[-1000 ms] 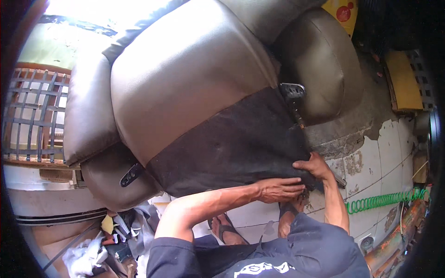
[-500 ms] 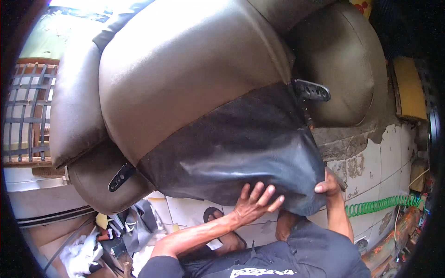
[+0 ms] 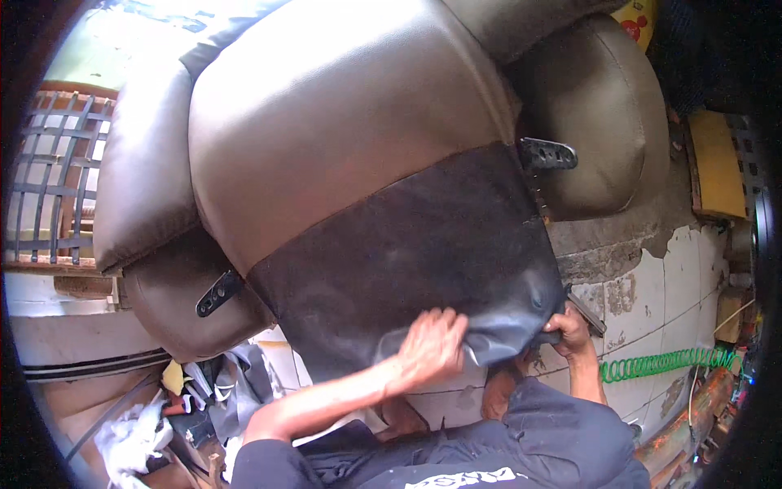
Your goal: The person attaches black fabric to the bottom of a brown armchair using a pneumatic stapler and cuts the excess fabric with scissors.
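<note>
A brown padded upholstered piece (image 3: 342, 122) lies before me, its near part covered in black leather-like material (image 3: 383, 253) that creases along the lower right edge. My left hand (image 3: 430, 346) is closed on that near edge, bunching the material under curled fingers. My right hand (image 3: 568, 332) grips the same black material at its right corner, thumb pressed against it. Black perforated metal brackets (image 3: 550, 153) stick out at both sides of the piece. What lies beneath the folded edge is hidden.
Brown cushions (image 3: 603, 98) flank the piece. A webbed wooden frame (image 3: 61, 179) stands left and a yellow padded board (image 3: 715, 163) right. Fabric scraps (image 3: 138, 440) lie lower left; a green coiled hose (image 3: 656, 365) runs along the tiled floor (image 3: 668, 301) at right. My feet show below the material.
My left hand's fingers, spread on the black material half a second ago, have curled onto its edge. The right-corner bulge has flattened and the near edge is now bunched.
</note>
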